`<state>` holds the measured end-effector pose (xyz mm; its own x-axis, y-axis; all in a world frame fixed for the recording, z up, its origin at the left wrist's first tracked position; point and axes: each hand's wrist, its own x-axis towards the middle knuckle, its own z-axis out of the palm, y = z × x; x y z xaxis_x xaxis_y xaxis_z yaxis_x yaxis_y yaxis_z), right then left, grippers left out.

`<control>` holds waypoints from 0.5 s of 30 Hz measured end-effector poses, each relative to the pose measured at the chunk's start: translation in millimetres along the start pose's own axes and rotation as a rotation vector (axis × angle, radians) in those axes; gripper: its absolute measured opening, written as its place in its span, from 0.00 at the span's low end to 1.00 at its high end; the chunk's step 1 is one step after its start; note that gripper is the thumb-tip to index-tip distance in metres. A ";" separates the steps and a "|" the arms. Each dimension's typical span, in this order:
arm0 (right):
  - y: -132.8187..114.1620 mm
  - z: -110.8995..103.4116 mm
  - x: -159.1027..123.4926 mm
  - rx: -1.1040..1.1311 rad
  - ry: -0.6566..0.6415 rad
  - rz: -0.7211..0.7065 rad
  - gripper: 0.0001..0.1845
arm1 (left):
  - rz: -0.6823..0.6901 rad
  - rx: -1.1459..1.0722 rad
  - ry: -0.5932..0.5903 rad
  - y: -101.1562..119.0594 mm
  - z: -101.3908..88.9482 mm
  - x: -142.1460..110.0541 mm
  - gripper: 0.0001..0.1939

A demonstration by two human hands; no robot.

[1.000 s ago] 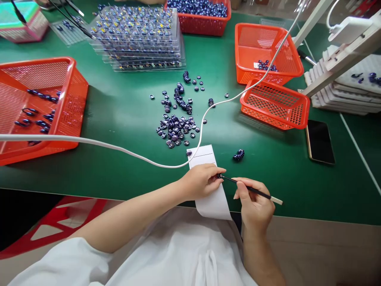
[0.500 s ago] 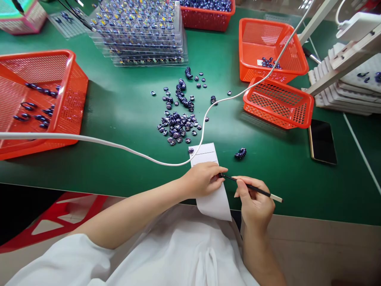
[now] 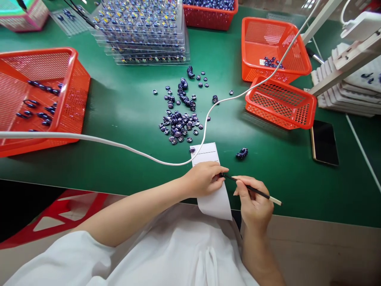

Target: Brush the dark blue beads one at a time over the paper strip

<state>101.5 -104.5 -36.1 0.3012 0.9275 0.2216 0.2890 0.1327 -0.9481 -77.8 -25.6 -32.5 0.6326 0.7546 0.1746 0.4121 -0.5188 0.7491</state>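
Note:
My left hand (image 3: 204, 178) rests over a white paper strip (image 3: 216, 203), thumb and fingers pinching a small dark bead (image 3: 221, 174). Most of that bead is covered by the fingertips. My right hand (image 3: 256, 202) grips a slim black brush-like tool (image 3: 258, 191) with a pale end. Its thin tip meets the bead at my left fingertips; the exact contact is too small to make out. A single shiny dark-blue bead (image 3: 192, 149) sits on the strip's far corner. Beyond the paper lies a loose pile of such beads (image 3: 178, 125), with a curved row of beads (image 3: 185, 95) behind it.
A white cable (image 3: 149, 156) crosses in front of me and over the paper. Orange baskets stand at left (image 3: 74, 99) and right (image 3: 247, 59), with a smaller basket (image 3: 311, 113). Stacked clear trays (image 3: 151, 57), a phone (image 3: 325, 143) and a short bead cluster (image 3: 242, 153) are on the green table.
The view has shifted slightly, so the table things sit a little further right. My hands, the tool and the paper hold nearly the same pose; the tool's pale end dips slightly.

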 end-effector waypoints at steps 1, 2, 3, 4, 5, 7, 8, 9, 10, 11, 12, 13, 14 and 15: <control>1.2 -0.1 -0.1 0.020 -0.018 -0.024 0.03 | -0.001 -0.003 0.000 0.2 -0.4 0.3 0.15; 2.2 -0.3 -0.2 0.038 -0.035 -0.047 0.04 | -0.001 -0.007 0.000 0.5 -0.8 0.5 0.15; 3.1 -0.5 -0.3 0.052 -0.044 -0.066 0.05 | -0.004 -0.011 -0.001 0.7 -1.1 0.6 0.15; 3.7 -0.6 -0.5 0.061 -0.047 -0.077 0.06 | -0.007 -0.016 -0.001 0.9 -1.4 0.7 0.15; 4.1 -0.8 -0.7 0.065 -0.042 -0.081 0.06 | -0.013 -0.020 -0.001 1.1 -1.6 0.7 0.15; 3.9 -0.8 -1.1 0.062 -0.027 -0.072 0.05 | -0.022 -0.029 -0.001 1.4 -1.8 0.7 0.15; 3.5 -0.8 -1.4 0.060 -0.015 -0.069 0.05 | -0.026 -0.032 0.000 1.6 -1.8 0.7 0.15; 2.9 -0.7 -1.5 0.060 0.005 -0.067 0.04 | -0.029 -0.035 0.003 1.7 -1.8 0.7 0.16; 2.2 -0.5 -1.7 0.062 0.028 -0.070 0.04 | -0.029 -0.038 0.004 1.8 -1.7 0.7 0.16; 1.4 -0.3 -1.8 0.065 0.052 -0.072 0.03 | -0.029 -0.041 0.007 1.8 -1.7 0.7 0.16; 0.6 -0.1 -2.0 0.069 0.072 -0.074 0.03 | -0.027 -0.043 0.010 1.8 -1.6 0.7 0.16; -0.1 0.2 -2.1 0.074 0.085 -0.073 0.04 | -0.024 -0.046 0.014 1.8 -1.5 0.6 0.16; -0.8 0.4 -2.2 0.076 0.090 -0.071 0.04 | -0.017 -0.049 0.019 1.6 -1.4 0.6 0.16; -1.5 0.7 -2.2 0.074 0.085 -0.065 0.04 | -0.010 -0.052 0.021 1.5 -1.4 0.4 0.16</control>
<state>99.8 -106.6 -35.3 0.3609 0.8834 0.2989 0.2433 0.2202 -0.9446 -77.8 -25.5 -30.4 0.6143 0.7684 0.1796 0.3836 -0.4897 0.7829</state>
